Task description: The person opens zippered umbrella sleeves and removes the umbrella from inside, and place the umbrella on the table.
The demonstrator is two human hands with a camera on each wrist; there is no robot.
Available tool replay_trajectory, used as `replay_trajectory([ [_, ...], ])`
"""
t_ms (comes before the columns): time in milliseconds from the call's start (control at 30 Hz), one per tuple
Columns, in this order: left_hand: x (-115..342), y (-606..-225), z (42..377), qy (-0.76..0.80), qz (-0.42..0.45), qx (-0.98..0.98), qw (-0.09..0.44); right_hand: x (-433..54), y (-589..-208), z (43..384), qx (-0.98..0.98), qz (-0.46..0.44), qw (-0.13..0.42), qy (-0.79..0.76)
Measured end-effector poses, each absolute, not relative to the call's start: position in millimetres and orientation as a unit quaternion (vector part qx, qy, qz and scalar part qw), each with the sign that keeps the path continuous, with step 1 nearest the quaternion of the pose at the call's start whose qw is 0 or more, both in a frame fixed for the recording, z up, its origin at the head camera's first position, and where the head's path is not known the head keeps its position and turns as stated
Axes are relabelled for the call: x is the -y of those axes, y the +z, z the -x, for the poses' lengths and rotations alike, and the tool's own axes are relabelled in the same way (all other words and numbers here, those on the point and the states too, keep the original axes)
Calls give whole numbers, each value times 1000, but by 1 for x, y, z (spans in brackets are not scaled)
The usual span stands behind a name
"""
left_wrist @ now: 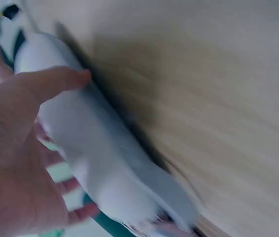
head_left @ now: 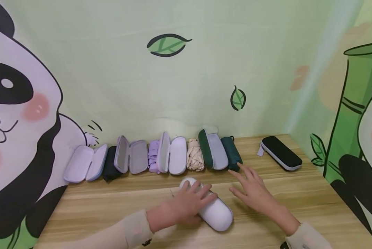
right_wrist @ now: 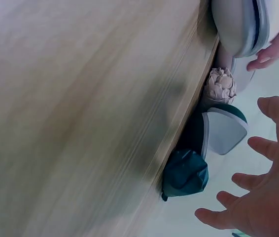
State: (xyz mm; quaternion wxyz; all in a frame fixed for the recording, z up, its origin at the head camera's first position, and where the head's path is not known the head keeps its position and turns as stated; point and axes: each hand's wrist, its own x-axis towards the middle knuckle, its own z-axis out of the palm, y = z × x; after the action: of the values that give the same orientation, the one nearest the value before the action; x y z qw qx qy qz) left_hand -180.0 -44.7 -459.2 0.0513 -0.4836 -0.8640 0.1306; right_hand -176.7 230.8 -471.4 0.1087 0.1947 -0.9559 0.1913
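Note:
A white oblong zip case (head_left: 218, 216) lies slantwise on the table in the head view. My left hand (head_left: 190, 202) is laid across its upper part and holds it. In the left wrist view, the thumb (left_wrist: 63, 79) comes over the case's zipped edge, with the other fingers along its far side. My right hand (head_left: 254, 192) is to the right of the case, fingers spread and holding nothing. Its fingertips overlap the lower end of a dark teal folded umbrella (head_left: 231, 152) in the head view. The right wrist view shows the same spread hand (right_wrist: 262, 182).
Behind, a row holds open cases in lilac (head_left: 78, 164), grey (head_left: 138, 157), white (head_left: 177, 155) and green-grey (head_left: 217, 152). Between them are a black bundle (head_left: 110, 164), a purple folded bundle (head_left: 153, 155) and a beige one (head_left: 194, 155). A closed black zip case (head_left: 280, 152) lies at the right.

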Motion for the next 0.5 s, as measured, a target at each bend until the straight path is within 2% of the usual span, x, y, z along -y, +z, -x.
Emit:
replay_trajectory([
  [100, 31, -455, 163, 135, 445, 885, 18, -229, -474, 179, 958, -200, 110, 172],
  [233, 15, -457, 146, 152, 407, 901, 8, -224, -480, 181, 959, -218, 122, 131],
  [500, 11, -464, 148, 146, 451, 880, 24, -217, -490, 182, 943, -285, 164, 56],
])
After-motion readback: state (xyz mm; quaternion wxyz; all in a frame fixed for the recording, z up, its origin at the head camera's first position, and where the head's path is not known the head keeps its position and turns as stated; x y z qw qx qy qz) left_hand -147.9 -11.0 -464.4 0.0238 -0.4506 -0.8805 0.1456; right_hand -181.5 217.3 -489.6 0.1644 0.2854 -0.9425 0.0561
